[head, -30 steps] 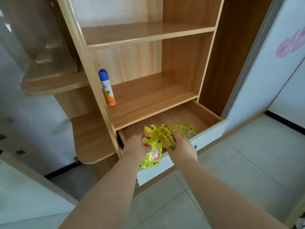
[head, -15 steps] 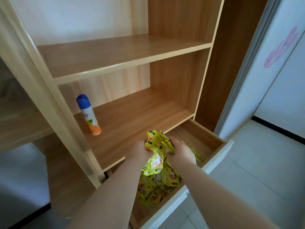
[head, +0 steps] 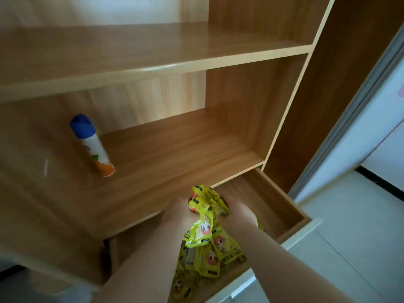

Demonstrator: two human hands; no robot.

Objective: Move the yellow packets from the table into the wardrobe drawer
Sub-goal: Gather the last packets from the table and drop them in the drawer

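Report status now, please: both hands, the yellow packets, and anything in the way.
Left hand, right hand: both grip a bunch of yellow packets over the open drawer. Other packets lie inside it. Nothing in the way.

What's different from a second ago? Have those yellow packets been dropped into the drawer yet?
Not yet. The person has leaned in closer. The left hand and right hand still hold the bunch of packets just above the open drawer; nothing was let go. The loose packets already lying inside it and the spray can on the shelf stayed put.
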